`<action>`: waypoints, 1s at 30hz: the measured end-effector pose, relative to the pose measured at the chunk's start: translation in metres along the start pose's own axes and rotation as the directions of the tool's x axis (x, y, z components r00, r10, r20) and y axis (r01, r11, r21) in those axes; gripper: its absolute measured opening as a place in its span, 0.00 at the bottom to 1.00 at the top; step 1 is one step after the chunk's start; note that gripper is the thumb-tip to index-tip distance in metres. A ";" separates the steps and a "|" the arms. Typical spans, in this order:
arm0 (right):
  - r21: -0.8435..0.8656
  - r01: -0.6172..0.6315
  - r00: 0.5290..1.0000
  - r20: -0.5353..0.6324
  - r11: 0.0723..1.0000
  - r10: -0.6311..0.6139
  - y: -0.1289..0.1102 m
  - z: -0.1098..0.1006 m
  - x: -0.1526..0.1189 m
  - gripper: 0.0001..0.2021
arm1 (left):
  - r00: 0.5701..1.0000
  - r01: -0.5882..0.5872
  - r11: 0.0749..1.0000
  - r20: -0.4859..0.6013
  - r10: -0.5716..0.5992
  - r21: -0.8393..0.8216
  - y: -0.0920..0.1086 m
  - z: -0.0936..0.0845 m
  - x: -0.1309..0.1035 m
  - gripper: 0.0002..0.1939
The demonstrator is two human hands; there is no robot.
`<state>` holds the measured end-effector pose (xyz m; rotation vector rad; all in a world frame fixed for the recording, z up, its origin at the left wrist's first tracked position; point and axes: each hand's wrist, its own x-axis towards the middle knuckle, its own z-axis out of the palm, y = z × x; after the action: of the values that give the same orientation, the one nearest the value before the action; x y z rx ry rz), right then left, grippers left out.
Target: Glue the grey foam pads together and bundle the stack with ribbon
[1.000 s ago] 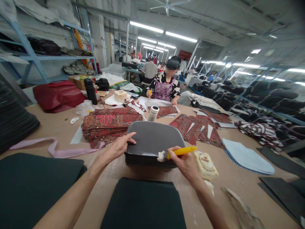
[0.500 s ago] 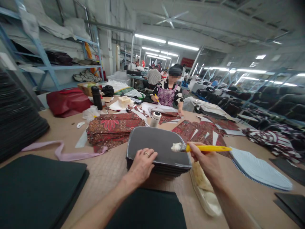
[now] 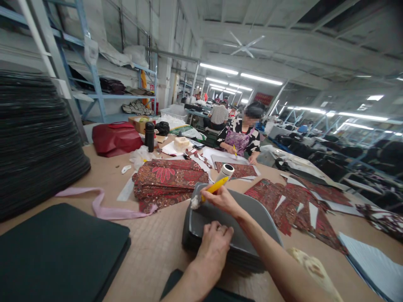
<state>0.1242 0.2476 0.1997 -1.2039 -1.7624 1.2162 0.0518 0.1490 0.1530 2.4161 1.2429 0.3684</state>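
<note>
Grey panel (image 3: 248, 212): smooth, rounded-corner sheet, lying flat atop a dark stack on the brown table (image 3: 151, 247).
Brush (image 3: 211, 189): yellow plastic handle, whitish bristles pointing down-left, touching the panel's far-left edge.
Right hand (image 3: 223, 198): clamping the brush.
Left hand (image 3: 214, 245): pressing flat, fingers together, on the panel's near edge.
Patterned fabric (image 3: 168, 178): red, stacked just beside.

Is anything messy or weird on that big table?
A bit messy, nothing broken. A pink ribbon lies loose and crumpled across the table, and red patterned pieces are scattered unevenly at the right. The right hand holds a yellow brush on the gray panel, which the left hand steadies.
</note>
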 end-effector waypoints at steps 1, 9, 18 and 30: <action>-0.011 0.007 0.999 -0.047 1.000 -0.007 0.003 -0.005 0.012 0.16 | 1.000 0.004 1.000 0.003 -0.004 -0.016 0.000 -0.002 -0.001 0.17; -0.101 0.027 0.983 -0.176 0.995 -0.044 0.004 -0.020 0.049 0.19 | 0.996 0.030 0.996 0.085 -0.023 -0.083 -0.002 -0.014 0.001 0.11; -0.207 0.015 0.934 -0.347 0.978 -0.088 0.015 -0.035 0.058 0.19 | 0.996 0.030 0.997 0.087 -0.024 -0.066 -0.001 -0.015 0.002 0.10; -0.358 -0.081 0.811 -0.567 0.930 -0.147 -0.037 -0.125 -0.109 0.23 | 0.999 0.032 0.999 0.019 -0.031 -0.019 0.009 -0.026 0.003 0.13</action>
<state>0.2611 0.1806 0.2742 -1.5487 -1.5434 0.4009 0.0494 0.1527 0.1804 2.3756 1.2618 0.3458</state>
